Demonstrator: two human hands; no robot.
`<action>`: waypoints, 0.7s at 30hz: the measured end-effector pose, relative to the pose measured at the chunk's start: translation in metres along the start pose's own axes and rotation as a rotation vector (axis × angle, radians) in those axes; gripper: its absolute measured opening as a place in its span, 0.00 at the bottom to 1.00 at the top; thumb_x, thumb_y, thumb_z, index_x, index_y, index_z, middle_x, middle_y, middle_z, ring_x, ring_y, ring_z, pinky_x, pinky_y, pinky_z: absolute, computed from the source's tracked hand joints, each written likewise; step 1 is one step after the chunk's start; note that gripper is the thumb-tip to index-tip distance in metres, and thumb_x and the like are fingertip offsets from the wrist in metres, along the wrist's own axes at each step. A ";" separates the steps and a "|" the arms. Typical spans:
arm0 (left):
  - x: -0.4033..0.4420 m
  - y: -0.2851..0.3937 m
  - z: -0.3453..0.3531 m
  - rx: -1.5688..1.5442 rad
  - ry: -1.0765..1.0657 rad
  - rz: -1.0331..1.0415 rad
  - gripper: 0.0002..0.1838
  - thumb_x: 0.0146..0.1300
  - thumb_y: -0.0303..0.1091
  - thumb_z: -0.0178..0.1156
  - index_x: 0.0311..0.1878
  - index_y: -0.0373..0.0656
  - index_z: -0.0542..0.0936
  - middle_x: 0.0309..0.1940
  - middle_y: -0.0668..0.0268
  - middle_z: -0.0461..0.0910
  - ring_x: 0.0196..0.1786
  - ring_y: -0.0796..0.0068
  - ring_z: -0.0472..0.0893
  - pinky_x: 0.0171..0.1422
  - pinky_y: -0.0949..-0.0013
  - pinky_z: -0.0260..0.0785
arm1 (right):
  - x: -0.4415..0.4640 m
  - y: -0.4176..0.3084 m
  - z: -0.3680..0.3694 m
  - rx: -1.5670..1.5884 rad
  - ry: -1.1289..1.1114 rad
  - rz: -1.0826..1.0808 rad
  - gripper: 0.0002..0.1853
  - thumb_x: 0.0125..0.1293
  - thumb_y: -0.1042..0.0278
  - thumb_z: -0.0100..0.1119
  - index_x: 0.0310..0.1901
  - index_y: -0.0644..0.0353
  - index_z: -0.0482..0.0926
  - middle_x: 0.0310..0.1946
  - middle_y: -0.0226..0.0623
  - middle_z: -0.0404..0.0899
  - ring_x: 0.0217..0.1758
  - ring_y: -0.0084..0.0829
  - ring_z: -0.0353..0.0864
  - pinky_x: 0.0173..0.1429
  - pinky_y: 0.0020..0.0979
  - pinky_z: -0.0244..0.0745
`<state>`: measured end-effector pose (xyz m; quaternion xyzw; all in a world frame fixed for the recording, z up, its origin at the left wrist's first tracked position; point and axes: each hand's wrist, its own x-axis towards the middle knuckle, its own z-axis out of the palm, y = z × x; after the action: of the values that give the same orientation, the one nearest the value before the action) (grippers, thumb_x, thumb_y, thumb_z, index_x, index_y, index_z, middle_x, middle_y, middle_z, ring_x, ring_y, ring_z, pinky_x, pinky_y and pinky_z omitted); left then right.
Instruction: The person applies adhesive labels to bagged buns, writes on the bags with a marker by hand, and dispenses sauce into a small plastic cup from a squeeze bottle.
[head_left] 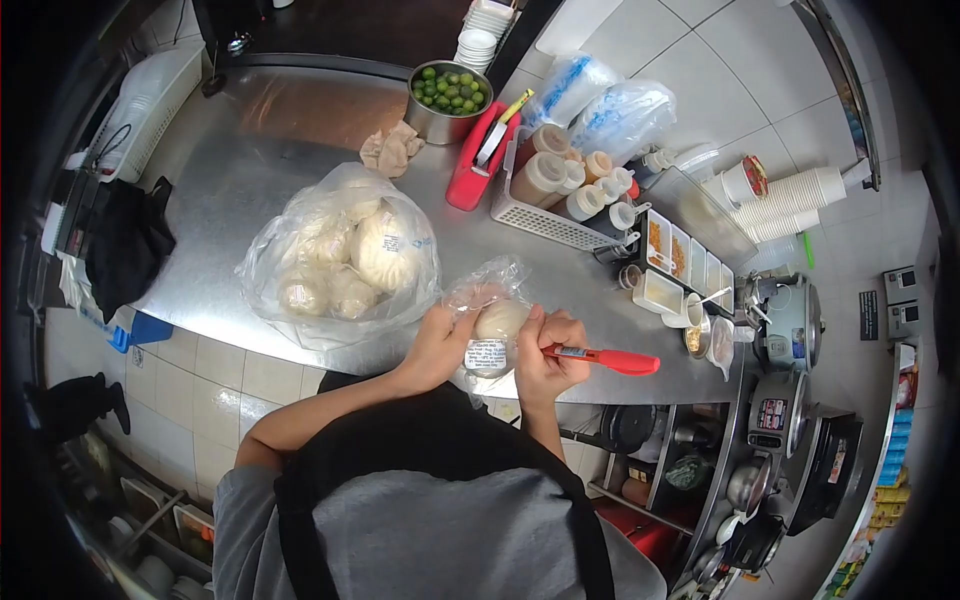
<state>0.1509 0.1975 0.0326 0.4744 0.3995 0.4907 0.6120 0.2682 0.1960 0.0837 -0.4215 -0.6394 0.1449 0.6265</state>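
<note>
A white bun point(502, 322) wrapped in clear plastic, with a printed label point(486, 354) on its near side, is held over the front edge of the steel counter. My left hand point(440, 340) is closed on the bun's left side and its plastic. On the right, my right hand point(548, 360) grips a red marker point(615, 360), its thick end pointing right; the tip is hidden. That hand's thumb and fingers also press against the bun's wrapping. To the left sits a large clear plastic bag point(290, 240) holding several wrapped buns point(382, 250).
Behind stand a red tape dispenser point(470, 172), a steel pot point(440, 124) of green citrus and a crumpled brown cloth point(392, 150). A white basket point(545, 228) of sauce bottles and a topping tray point(690, 262) are at the right. The steel counter point(215, 200) extends left.
</note>
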 end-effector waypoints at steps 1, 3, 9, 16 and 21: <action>0.000 0.001 0.000 -0.005 -0.002 -0.004 0.16 0.73 0.28 0.41 0.55 0.33 0.75 0.48 0.60 0.78 0.52 0.75 0.76 0.59 0.71 0.68 | 0.000 0.000 0.000 -0.004 -0.004 -0.001 0.18 0.57 0.92 0.56 0.22 0.58 0.61 0.17 0.27 0.63 0.18 0.15 0.58 0.24 0.20 0.54; 0.000 -0.001 0.000 0.026 0.002 0.012 0.16 0.73 0.27 0.41 0.55 0.33 0.75 0.48 0.60 0.78 0.52 0.75 0.76 0.59 0.71 0.68 | 0.000 0.002 0.002 0.006 0.040 0.018 0.19 0.57 0.92 0.56 0.22 0.57 0.61 0.16 0.26 0.63 0.18 0.15 0.58 0.24 0.20 0.54; 0.000 -0.003 0.000 0.012 0.006 0.019 0.16 0.73 0.28 0.41 0.55 0.33 0.75 0.48 0.60 0.79 0.52 0.75 0.77 0.58 0.72 0.68 | 0.001 0.001 0.002 -0.003 0.026 -0.004 0.18 0.57 0.92 0.56 0.22 0.58 0.61 0.16 0.26 0.63 0.18 0.15 0.58 0.24 0.19 0.54; 0.001 -0.008 -0.001 0.091 0.015 0.058 0.16 0.73 0.27 0.41 0.55 0.33 0.75 0.48 0.60 0.79 0.51 0.75 0.77 0.58 0.71 0.68 | 0.001 0.001 0.002 -0.022 0.036 -0.004 0.18 0.57 0.92 0.56 0.22 0.58 0.61 0.17 0.26 0.62 0.18 0.15 0.57 0.24 0.20 0.54; 0.002 -0.010 -0.002 0.056 0.028 0.057 0.16 0.73 0.28 0.41 0.55 0.32 0.75 0.48 0.60 0.79 0.51 0.75 0.77 0.58 0.71 0.68 | 0.000 0.005 0.002 0.035 0.093 0.057 0.18 0.58 0.92 0.55 0.23 0.58 0.61 0.17 0.27 0.62 0.18 0.15 0.58 0.24 0.20 0.54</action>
<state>0.1519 0.1989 0.0226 0.4959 0.4079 0.5031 0.5784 0.2681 0.1999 0.0793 -0.4349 -0.5948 0.1541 0.6583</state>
